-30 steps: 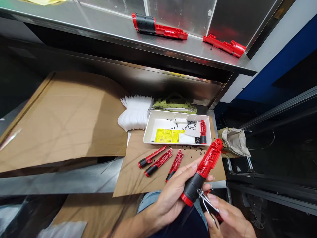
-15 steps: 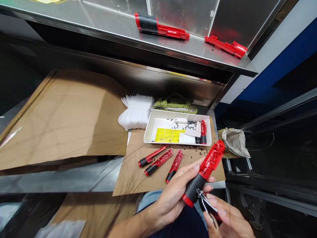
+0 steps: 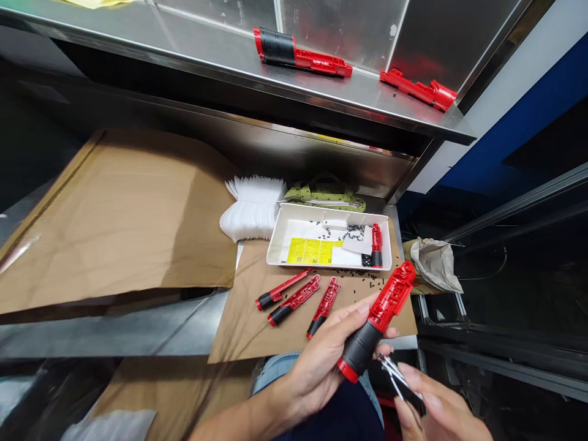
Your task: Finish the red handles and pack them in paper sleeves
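My left hand point(image 3: 324, 352) is wrapped round a red plastic housing point(image 3: 390, 300) with a black sleeve near its lower end. The housing is tilted, its red open-structured end pointing up and right. Between the fingers of my right hand point(image 3: 436, 398) is a small shiny metal nail clipper point(image 3: 394, 375), its tip just right of the black sleeve and apart from it. On the cardboard sheet point(image 3: 248, 343) lie several similar red and black housings point(image 3: 294, 300), left of the held one.
Behind stands a white tray point(image 3: 271, 260) with small black bits, yellow labels and another housing point(image 3: 376, 245). White foam sheets point(image 3: 252, 208) and a green pouch point(image 3: 321, 195) are nearby. Two more housings point(image 3: 301, 52) rest on the metal shelf point(image 3: 206, 61). A cardboard box point(image 3: 138, 214) fills the left; a paper bag point(image 3: 434, 263) stands right.
My right hand has moved slightly right and down, taking the nail clipper off the black sleeve. My left hand still holds the housing almost in place.
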A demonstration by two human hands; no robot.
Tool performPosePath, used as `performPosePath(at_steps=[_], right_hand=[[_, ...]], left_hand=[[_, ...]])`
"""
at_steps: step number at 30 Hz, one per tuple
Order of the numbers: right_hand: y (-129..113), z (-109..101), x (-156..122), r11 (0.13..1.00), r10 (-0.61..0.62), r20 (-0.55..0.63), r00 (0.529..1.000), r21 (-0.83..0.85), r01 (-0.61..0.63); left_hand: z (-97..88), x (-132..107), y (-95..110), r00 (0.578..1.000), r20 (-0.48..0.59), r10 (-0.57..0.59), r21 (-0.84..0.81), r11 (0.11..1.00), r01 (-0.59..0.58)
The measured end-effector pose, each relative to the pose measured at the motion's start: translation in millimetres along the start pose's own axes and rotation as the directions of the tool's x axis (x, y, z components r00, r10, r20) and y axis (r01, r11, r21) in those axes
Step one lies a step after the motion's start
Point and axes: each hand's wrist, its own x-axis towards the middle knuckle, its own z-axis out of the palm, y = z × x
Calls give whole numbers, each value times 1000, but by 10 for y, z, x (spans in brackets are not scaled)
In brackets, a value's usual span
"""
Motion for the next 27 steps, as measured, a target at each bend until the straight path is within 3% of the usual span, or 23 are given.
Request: performPosePath(at_steps=[4, 10, 15, 22, 25, 27], right_hand=[[-33, 97, 63, 994, -33, -36, 999, 101, 36], [-32, 5, 115, 993, -79, 183, 980, 105, 61], [-128, 119, 6, 993, 92, -44, 995, 80, -88], [-59, 133, 7, 998, -9, 32, 999, 63, 7], [35, 63, -8, 994, -92, -19, 996, 65, 93], [104, -27, -19, 997, -73, 14, 997, 38, 72]], left_hand=[[-5, -4, 3, 1000, 2, -6, 13, 1000, 6], [-38, 9, -28, 1000, 19, 1, 5, 1000, -1], [-18, 1, -19, 1000, 7, -5, 18, 1000, 5], [-18, 15, -27, 1000, 1, -6, 27, 1000, 6], [-27, 16, -29, 999, 24, -27, 21, 999, 26], [-32, 19, -31, 999, 30, -33, 21, 999, 32]])
